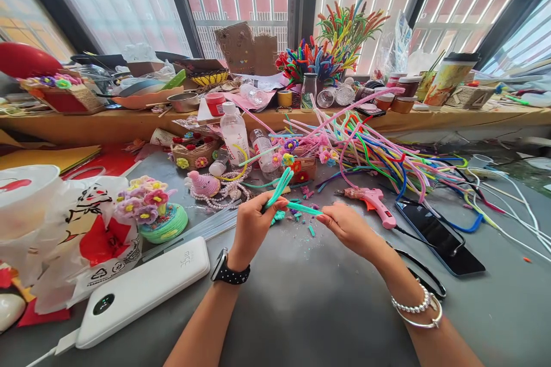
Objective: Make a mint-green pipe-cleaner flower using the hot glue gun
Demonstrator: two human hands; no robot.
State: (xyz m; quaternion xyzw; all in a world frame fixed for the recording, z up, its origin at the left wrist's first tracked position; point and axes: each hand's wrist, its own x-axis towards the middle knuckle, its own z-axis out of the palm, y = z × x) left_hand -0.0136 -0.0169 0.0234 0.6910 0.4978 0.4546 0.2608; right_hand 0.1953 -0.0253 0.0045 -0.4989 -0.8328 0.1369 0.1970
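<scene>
Several turquoise pipe cleaners (280,188) are bent between my two hands above the grey table. My left hand (255,223), a watch on its wrist, pinches them where one part stands up and another runs off to the right. The right-hand end is gripped between thumb and fingers of my right hand (346,225). Turquoise clippings (311,231) and fluff lie on the table below. Close to my right hand lies a pink glue gun (372,202). Behind my hands is a small basket (305,168) with fuzzy flowers.
A heap of coloured pipe cleaners (379,149) spreads at the back right, near a phone (443,238) and glasses. On the left are a white power bank (146,292), a plastic bag (97,229) and a flower pot ornament (161,221). Bottles (235,135) stand behind.
</scene>
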